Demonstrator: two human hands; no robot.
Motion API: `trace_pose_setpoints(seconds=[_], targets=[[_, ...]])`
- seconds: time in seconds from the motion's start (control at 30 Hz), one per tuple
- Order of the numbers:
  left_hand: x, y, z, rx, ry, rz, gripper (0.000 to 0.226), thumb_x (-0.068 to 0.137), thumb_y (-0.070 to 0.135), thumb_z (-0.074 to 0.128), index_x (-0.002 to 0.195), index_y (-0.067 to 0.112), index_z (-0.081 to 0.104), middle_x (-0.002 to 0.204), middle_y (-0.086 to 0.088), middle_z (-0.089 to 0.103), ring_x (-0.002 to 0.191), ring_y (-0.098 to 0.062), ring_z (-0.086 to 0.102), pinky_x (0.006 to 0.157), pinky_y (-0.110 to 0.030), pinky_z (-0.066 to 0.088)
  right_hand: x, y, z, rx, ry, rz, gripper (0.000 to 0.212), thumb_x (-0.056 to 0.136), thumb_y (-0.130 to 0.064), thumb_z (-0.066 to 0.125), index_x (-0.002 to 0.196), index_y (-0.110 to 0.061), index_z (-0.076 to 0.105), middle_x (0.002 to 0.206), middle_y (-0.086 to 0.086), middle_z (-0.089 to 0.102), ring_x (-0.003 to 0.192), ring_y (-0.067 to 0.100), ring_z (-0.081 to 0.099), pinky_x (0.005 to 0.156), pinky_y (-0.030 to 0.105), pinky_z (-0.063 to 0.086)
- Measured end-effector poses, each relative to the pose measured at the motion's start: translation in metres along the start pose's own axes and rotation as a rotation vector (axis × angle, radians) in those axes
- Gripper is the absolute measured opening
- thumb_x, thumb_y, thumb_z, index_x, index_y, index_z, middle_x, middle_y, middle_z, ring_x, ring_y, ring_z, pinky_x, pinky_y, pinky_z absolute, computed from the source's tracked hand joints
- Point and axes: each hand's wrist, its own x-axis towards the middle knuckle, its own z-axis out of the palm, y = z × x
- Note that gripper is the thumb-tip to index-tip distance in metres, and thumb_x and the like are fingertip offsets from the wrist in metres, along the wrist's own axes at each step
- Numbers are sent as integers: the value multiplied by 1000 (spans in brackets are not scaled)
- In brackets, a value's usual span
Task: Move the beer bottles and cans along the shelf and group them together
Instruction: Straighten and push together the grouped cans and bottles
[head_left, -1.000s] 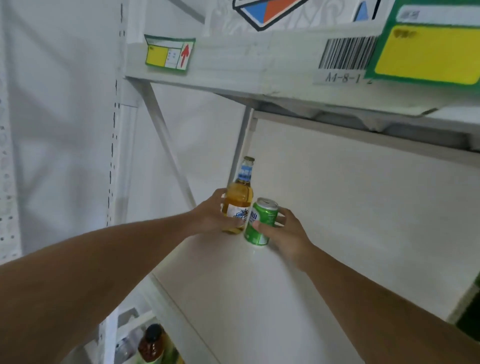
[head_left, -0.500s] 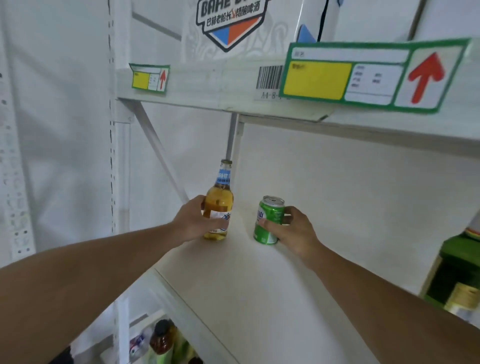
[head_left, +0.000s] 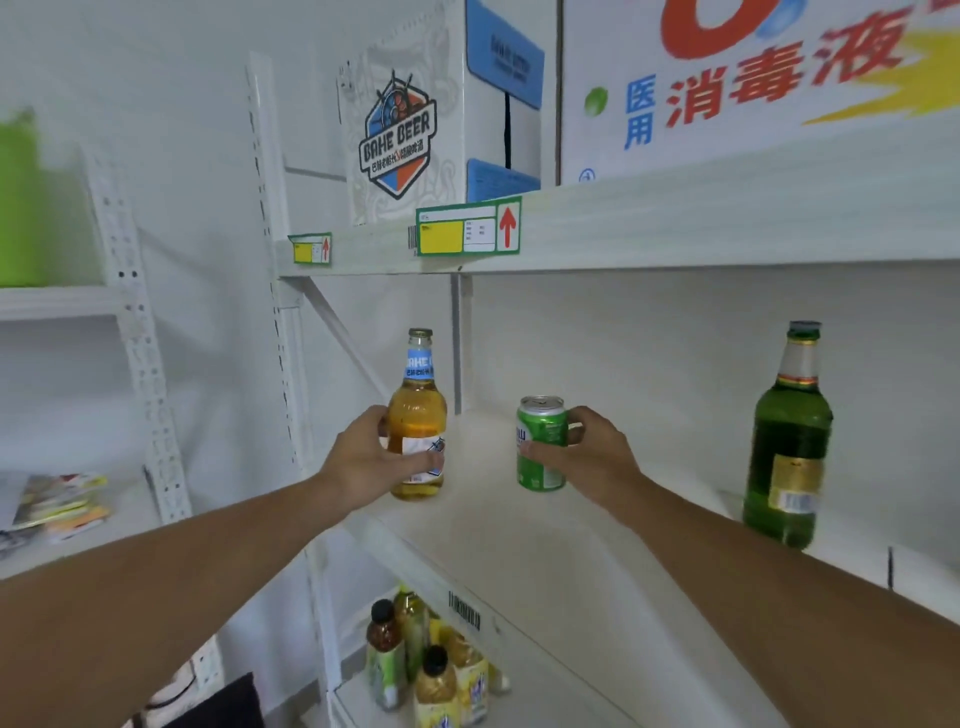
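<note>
An amber beer bottle with a blue neck label stands upright near the left end of the white shelf. My left hand grips its lower body. A green beer can stands upright a little to its right, held from the right side by my right hand. The bottle and can are apart, with a gap between them. Further right on the same shelf a tall green beer bottle stands alone, untouched.
The shelf above carries a beer carton and a disinfectant box, with price tags on its edge. Several drink bottles stand on the shelf below. A white upright post bounds the left end. A neighbouring rack holds packets.
The bottle and can, side by side and nearly touching a second ago, now stand apart. The view has swung right and pulled back, bringing the green bottle and upper boxes into sight.
</note>
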Motion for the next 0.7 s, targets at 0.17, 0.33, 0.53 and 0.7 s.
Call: trace_pose_setpoints(seconds=[0.17,0.33,0.53,0.7], targets=[[-45,12,-6,-9,-7,-9,77,67,47,101,131,27,62,123,6,71,108,-14,72,95,-38,61,-41,-11,-20,9,4,-5,51,65,-51,98,103,-30,70,94,-8,76,86,6,74,65,23,52],[-74,22,-12,-53,-50,26,72,71,47,98,130,33,58,128,6,68,106,-8,70,78,-23,55,-80,-22,-44,8,17,-7,50,69,-46,98,105,-28,70,98,-2,76,93,12,75,84,36,63],[-110,34,-19,-81,-127,80,68,70,50,96,125,35,60,124,9,70,107,-10,71,76,-22,55,-138,-37,-74,-7,90,11,53,70,-46,98,109,-26,68,100,0,75,94,15,74,89,41,64],[-146,41,-11,-139,-190,107,72,73,44,97,134,24,65,126,4,74,107,-18,75,92,-41,62,-204,-44,-99,-2,187,84,61,67,-51,98,114,-28,66,105,-3,76,96,13,75,85,38,66]])
